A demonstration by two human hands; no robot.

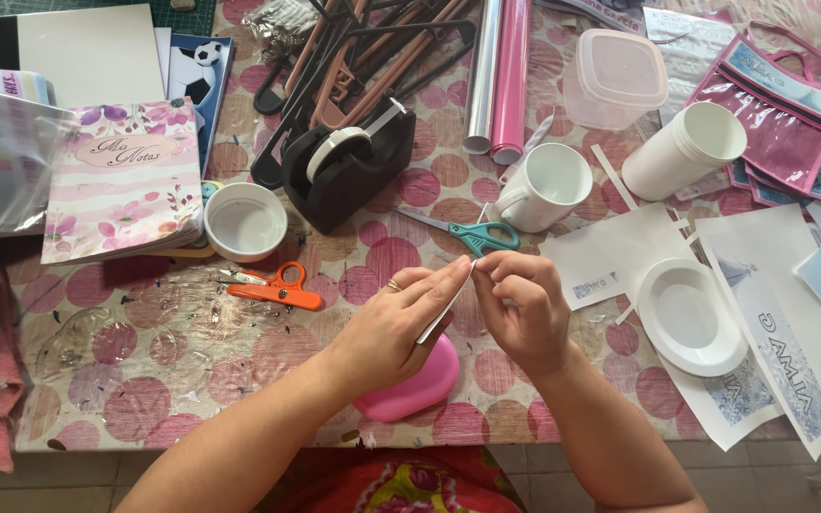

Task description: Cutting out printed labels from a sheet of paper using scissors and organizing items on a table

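Both hands met over the middle of the table. The left hand (393, 323), with a ring on one finger, and the right hand (523, 306) each had their fingertips pinched together on a narrow white paper strip (444, 309), which ran slanting down from the pinch toward seven o'clock. The upper end of the strip was hidden between the fingertips, so how far it reached there could not be made out.

Under the left palm, at six o'clock from the strip, lay a pink rounded case (410, 388), mostly covered by the hand. At twelve o'clock from the hands lay teal-handled scissors (472, 233), their handles near the right fingertips; just beyond stood a white mug (545, 185). At nine o'clock lay small orange snips (277, 286), and past them a white bowl (245, 220). A black tape dispenser (349, 163) sat at eleven o'clock, partly overlapped by hangers behind it. At three o'clock a white oval dish (691, 315) rested on printed paper sheets (791, 351), which ran off the right edge. The dotted pink tablecloth (192, 361) showed between everything.
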